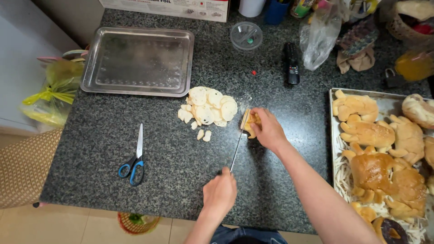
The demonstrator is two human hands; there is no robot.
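I see the left hand (220, 192) w/ fingers closed on the handle of a long thin steel knife (238, 143). The right hand (268, 129) fingers clamp a small golden bread piece (250, 124) on the dark speckled granite counter (135, 135), just beside a pile of pale round slices (208, 108).
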